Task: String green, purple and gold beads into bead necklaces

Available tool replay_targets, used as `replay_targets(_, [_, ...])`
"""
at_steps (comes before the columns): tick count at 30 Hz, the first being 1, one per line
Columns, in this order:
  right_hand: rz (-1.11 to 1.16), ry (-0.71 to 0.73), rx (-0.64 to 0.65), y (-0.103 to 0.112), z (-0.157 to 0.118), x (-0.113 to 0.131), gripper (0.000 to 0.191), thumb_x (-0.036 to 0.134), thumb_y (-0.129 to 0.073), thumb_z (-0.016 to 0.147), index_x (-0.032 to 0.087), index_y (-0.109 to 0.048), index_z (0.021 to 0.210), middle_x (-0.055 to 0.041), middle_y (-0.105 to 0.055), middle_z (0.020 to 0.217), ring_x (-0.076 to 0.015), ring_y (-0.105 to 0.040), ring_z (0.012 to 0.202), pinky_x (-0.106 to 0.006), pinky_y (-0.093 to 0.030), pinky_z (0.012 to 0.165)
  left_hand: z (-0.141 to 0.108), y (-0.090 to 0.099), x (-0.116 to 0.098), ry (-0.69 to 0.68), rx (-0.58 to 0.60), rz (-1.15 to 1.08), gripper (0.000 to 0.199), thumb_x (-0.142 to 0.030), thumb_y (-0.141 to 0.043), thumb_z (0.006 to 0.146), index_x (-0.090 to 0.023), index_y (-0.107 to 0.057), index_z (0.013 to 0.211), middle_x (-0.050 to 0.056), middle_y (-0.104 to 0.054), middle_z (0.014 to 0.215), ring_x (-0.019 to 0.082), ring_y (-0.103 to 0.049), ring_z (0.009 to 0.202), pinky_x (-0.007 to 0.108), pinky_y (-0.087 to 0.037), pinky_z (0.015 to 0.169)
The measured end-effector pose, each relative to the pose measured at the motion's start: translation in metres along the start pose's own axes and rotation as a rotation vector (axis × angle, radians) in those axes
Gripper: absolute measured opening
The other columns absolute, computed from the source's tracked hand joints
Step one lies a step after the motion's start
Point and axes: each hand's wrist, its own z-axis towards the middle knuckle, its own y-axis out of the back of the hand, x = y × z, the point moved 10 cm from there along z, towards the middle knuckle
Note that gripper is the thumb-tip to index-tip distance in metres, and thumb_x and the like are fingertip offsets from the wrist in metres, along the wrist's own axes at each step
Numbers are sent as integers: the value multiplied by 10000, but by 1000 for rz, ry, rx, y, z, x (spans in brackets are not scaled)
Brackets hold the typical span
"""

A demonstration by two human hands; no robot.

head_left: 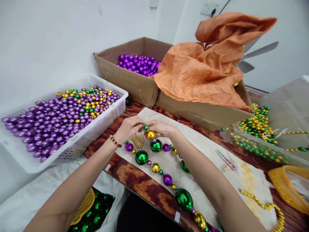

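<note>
We have a long strand of green, gold and purple beads (141,157) well filled, lying along the white sheet (241,177) toward us, its far end up at our fingers. Our right hand (161,128) pinches that end by a gold bead (151,135); our left hand (129,129) bunches its fingertips beside it, though we cannot tell what they clamp. That end looks unfinished, and many loose beads (55,116) remain in the white basket (124,93).

Beaded strand (183,199) — green, gold and purple; sheet (193,74) orange; basket (120,103) white; tabletop (132,172) — streaked reddish-brown.
</note>
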Motion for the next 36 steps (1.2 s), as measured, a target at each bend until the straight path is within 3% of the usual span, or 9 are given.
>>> replay_targets(6, [82, -6, -124, 5, 5, -12, 217, 231, -677, 766, 114, -693, 948, -23, -690, 644, -69, -480, 403, -148, -215, 315, -1, 0, -3, 0, -61, 5, 164, -170, -603, 876, -180, -763, 842, 33, -711, 788, 139, -646, 737, 253, -492, 724])
replay_targets(10, [-58, 170, -304, 20, -6, 9, 164, 290, -698, 740, 136, -701, 797, 26, -632, 616, -37, -369, 387, -167, -237, 348, -2, 2, 21, 261, -112, -143, 116, -265, -677, 820, -185, -753, 785, 17, -699, 742, 133, -609, 672, 250, -476, 659])
replay_targets(14, [-211, 373, -512, 32, -31, 42, 185, 339, -679, 738, 154, -687, 750, 29, -620, 661, -56, -411, 432, -195, -324, 406, -11, -7, 49, 572, -115, -464, 170, -322, -770, 708, -161, -725, 739, -10, -633, 601, 81, -492, 476, 212, -362, 473])
replay_targets(19, [-523, 435, -561, 2, -48, 50, 225, 359, -580, 886, 176, -701, 837, 10, -638, 687, -105, -502, 545, -218, -380, 522, -19, -19, 57, 744, -101, -717, 311, -353, -877, 582, -139, -727, 751, 55, -720, 740, 87, -569, 491, 198, -320, 424])
replay_targets(23, [-813, 421, -480, -21, -52, 38, 160, 264, -597, 902, 210, -742, 859, -3, -700, 816, -141, -590, 735, -233, -406, 668, -19, -19, 49, 712, -96, -781, 302, -305, -898, 564, -129, -726, 739, 34, -693, 702, 70, -547, 515, 200, -406, 491])
replay_targets(27, [-523, 404, -523, 10, -54, 33, 269, 391, -609, 890, 179, -715, 763, -7, -667, 740, -136, -571, 652, -240, -432, 632, -14, -17, 30, 622, -17, -713, 253, -300, -867, 616, -137, -737, 759, 20, -679, 688, 68, -519, 520, 201, -401, 506])
replay_targets(30, [-282, 450, -572, 33, -53, 37, 218, 382, -649, 840, 178, -700, 783, -4, -694, 777, -140, -612, 729, -246, -478, 728, -7, -19, 10, 523, 109, -634, 217, -328, -812, 692, -145, -746, 788, 21, -676, 685, 86, -523, 533, 210, -394, 514])
replay_targets(33, [-63, 360, -287, 18, -32, 28, 218, 359, -734, 772, 171, -689, 871, -21, -728, 816, -157, -665, 773, -261, -508, 751, 3, -18, -7, 374, 174, -462, 186, -345, -736, 771, -160, -747, 785, 27, -684, 687, 130, -579, 606, 241, -445, 592])
replay_targets(36, [101, 218, -51, -2, -21, 14, 324, 352, -804, 715, 159, -654, 928, -46, -737, 763, -182, -699, 714, -269, -530, 677, 10, -12, -16, 230, 123, -276, 170, -327, -685, 814, -177, -746, 762, 32, -695, 720, 160, -611, 694, 265, -467, 684])
